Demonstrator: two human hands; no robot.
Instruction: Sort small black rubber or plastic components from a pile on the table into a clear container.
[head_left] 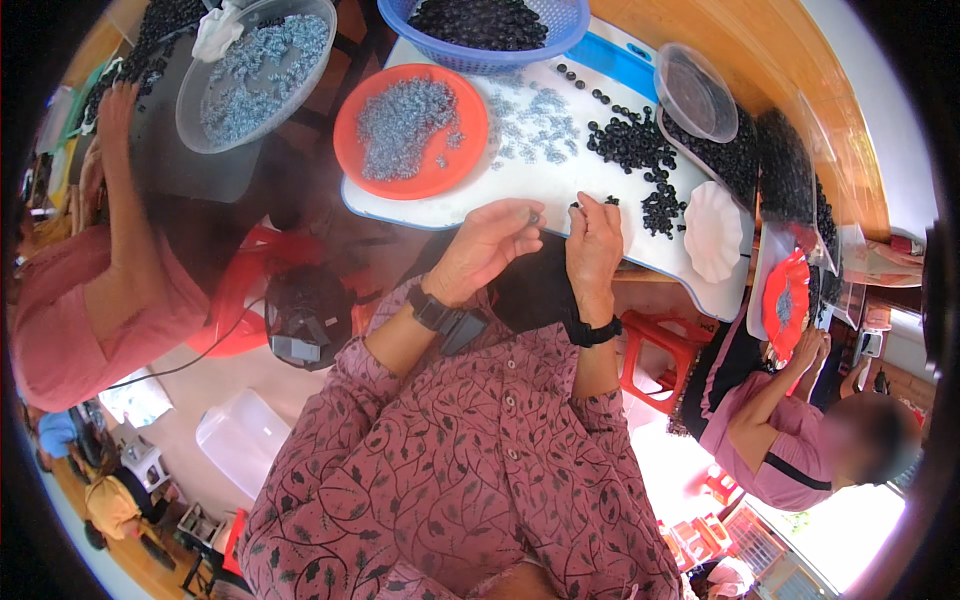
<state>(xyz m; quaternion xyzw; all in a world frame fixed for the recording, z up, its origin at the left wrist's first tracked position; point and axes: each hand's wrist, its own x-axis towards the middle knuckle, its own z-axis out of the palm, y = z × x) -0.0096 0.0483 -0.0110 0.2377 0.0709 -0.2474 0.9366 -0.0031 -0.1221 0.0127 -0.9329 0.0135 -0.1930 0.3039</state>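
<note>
My left hand [490, 248] is at the near edge of the white table, thumb and fingertips pinched together on a small dark piece [535, 218]. Close beside it, my right hand [596, 245] is also closed, with a small black piece [575, 206] at its fingertips. Beyond my hands, small translucent grey-blue parts [535, 125] lie scattered on the white tabletop [455, 208]. More of them are heaped on a round red plate [345, 150] to the left. Right of my fingers, black round parts [632, 145] and a smaller pile of black pieces [660, 208] are spread out.
A blue basket [485, 58] of black parts stands at the back. At the right are a clear round tub [697, 92] and a white scalloped dish [713, 232]. Co-workers sit left and right. A red stool [655, 355] stands below the table.
</note>
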